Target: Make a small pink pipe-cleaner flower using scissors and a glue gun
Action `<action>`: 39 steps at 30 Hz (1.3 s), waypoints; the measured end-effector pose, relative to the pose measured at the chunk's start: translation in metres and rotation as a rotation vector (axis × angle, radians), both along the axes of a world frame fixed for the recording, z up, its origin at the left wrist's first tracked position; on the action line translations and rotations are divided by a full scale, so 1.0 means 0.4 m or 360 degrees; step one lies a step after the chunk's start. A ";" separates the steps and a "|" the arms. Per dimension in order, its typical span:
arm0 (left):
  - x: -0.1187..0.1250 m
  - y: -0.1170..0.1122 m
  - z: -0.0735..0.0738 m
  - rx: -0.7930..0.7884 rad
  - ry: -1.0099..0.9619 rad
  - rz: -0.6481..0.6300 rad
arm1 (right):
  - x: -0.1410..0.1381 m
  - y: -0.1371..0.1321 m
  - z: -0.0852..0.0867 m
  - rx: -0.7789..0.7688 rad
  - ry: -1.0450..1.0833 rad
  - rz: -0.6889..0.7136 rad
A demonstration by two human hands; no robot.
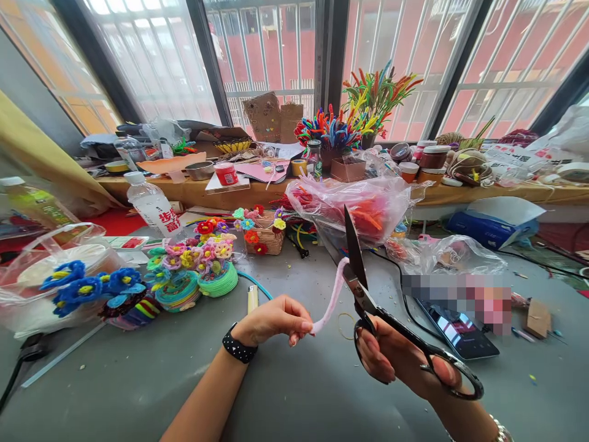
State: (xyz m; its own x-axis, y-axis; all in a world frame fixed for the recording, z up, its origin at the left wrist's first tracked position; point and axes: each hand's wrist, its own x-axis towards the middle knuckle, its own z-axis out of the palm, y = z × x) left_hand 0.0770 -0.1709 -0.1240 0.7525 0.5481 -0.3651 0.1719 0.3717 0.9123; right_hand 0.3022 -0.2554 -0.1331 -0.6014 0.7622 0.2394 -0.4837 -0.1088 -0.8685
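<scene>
Between finger and thumb, my left hand (283, 319) pinches one end of a pale pink pipe cleaner (334, 299), which curves up to the right. In my right hand (396, 356) is a pair of black-handled scissors (361, 291), fingers and thumb through the loops. The scissor blades are parted and point up and away, and the pipe cleaner's far end lies at them near the pivot. Whether it sits between the blades I cannot tell. A thin loop (346, 325) lies on the grey table between my hands.
Pipe-cleaner flower pots (216, 279) and blue flowers (85, 288) stand at left, with a water bottle (154, 205) behind. A small flower basket (264, 236) and a plastic bag of pipe cleaners (363, 205) are ahead. A phone (458, 328) and cable (405, 294) lie right.
</scene>
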 end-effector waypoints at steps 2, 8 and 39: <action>0.000 0.001 0.000 0.0003 0.0006 0.0014 | 0.001 0.000 0.000 -0.0029 0.0048 -0.0023; -0.002 0.010 -0.001 -0.0062 -0.0041 0.0290 | 0.003 -0.002 0.008 0.0004 0.0098 -0.0182; -0.002 0.011 0.006 0.0010 -0.0444 0.0727 | -0.027 0.042 -0.072 0.0300 -0.1838 -0.1181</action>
